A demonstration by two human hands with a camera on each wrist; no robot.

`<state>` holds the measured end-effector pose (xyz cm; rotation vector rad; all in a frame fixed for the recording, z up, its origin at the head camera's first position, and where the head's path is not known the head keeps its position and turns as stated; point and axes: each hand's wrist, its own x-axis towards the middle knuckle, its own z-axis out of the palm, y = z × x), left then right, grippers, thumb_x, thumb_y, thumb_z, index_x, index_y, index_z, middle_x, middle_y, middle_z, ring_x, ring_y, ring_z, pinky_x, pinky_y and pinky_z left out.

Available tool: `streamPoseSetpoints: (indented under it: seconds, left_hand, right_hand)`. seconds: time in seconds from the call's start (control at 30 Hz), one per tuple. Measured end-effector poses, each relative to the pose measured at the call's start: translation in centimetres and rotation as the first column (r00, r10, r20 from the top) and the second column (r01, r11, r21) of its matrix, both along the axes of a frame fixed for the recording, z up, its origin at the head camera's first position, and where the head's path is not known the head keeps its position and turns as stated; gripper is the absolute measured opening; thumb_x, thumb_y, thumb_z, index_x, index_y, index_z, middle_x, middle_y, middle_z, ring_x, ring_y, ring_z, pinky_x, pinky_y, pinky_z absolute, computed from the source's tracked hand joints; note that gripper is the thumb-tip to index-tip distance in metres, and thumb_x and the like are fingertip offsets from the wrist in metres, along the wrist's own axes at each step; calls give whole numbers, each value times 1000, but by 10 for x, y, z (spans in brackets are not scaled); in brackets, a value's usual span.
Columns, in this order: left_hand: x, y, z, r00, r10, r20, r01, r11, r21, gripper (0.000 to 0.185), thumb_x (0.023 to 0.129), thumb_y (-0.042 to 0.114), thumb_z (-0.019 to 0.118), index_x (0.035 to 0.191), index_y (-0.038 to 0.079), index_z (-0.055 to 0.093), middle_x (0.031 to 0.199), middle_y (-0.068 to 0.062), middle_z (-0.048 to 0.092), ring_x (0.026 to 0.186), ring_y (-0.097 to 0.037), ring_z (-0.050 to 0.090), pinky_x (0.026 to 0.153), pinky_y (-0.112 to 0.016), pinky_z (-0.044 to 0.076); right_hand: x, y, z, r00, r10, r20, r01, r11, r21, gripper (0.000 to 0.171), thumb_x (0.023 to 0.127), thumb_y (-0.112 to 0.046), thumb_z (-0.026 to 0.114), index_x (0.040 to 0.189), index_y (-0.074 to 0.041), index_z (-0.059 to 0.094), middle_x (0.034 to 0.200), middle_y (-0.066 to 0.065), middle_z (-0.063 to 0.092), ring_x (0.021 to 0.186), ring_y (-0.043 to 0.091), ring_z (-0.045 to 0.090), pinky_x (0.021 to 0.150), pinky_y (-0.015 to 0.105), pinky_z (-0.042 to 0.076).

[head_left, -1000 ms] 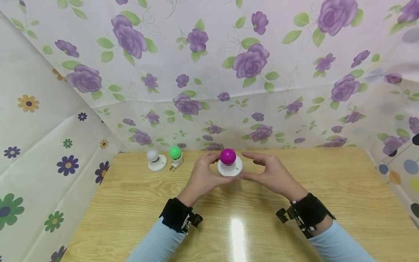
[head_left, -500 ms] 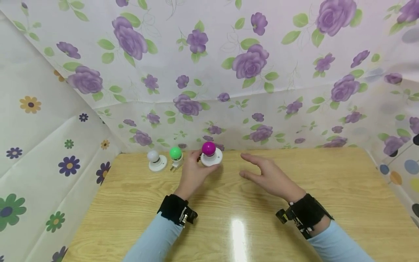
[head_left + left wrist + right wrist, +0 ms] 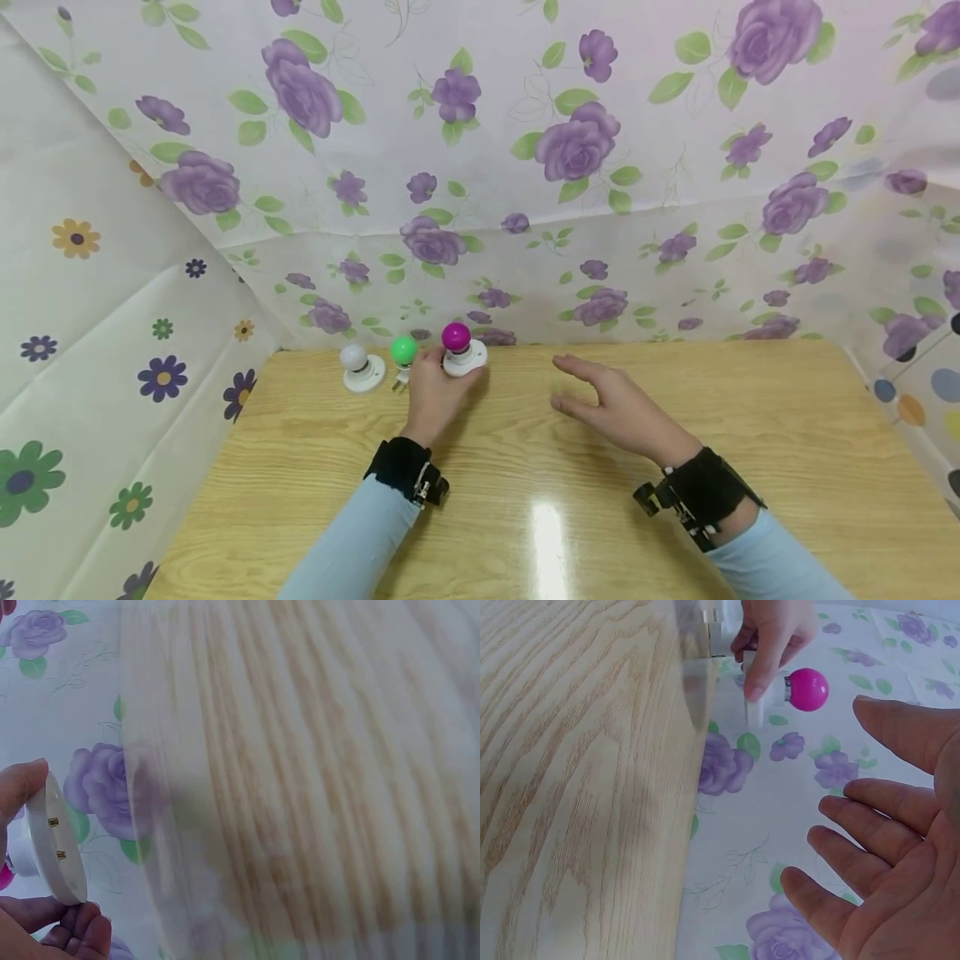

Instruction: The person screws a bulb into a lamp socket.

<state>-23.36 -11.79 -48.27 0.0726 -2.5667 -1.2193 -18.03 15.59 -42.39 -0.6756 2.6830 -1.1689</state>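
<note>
My left hand (image 3: 433, 398) grips the rim of a round white lamp holder (image 3: 471, 360) between thumb and fingers. A magenta bulb (image 3: 456, 337) sits in its socket. In the left wrist view the underside of the lamp holder (image 3: 60, 847) shows two brass contacts. The right wrist view shows the magenta bulb (image 3: 808, 690) and base apart from the wooden tabletop (image 3: 592, 787). My right hand (image 3: 622, 412) is over the table to the right, fingers spread and holding nothing. Just beyond the left hand stands a green bulb (image 3: 403, 351) in a white plug socket, partly hidden by that hand.
Farther left, a white bulb (image 3: 355, 357) stands in a round white lamp holder (image 3: 366, 377) on the table. A flowered cloth (image 3: 510, 275) hangs along the table's back edge, and another patterned cloth (image 3: 112, 317) covers the left side.
My left hand has carried the lamp holder with the magenta bulb leftward, close to the green bulb. The right hand, at its rim a second ago, is now apart from it and nearly still.
</note>
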Motion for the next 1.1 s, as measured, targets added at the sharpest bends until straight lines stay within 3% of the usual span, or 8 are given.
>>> streamPoseSetpoints:
  seconds: [0.53, 0.8, 1.1]
  left_hand:
    - [-1, 1, -9, 995, 51, 91, -45, 996, -72, 55, 68, 43, 81, 102, 2, 66, 97, -10, 68, 98, -24, 56, 92, -40, 45]
    - [2, 2, -11, 995, 44, 95, -35, 995, -95, 50, 67, 40, 82, 98, 3, 67, 91, -10, 71, 86, -21, 68, 81, -35, 54]
    - [2, 5, -11, 981, 74, 178, -55, 993, -109, 60, 63, 40, 85, 104, 1, 64, 101, -13, 68, 96, -25, 65, 87, -36, 53]
  right_hand:
    - [6, -1, 0, 1000, 15, 6, -15, 1000, -3, 57, 91, -44, 56, 142, -26, 38, 150, -2, 36, 138, 20, 33, 109, 48, 35]
    - [8, 0, -1, 1000, 19, 15, -19, 1000, -4, 57, 91, -44, 56, 142, -27, 38, 150, -1, 35, 139, 20, 32, 109, 48, 36]
    - [10, 1, -3, 1000, 16, 25, -16, 1000, 7, 57, 91, -46, 56, 142, -27, 38, 149, -4, 37, 139, 19, 33, 109, 47, 36]
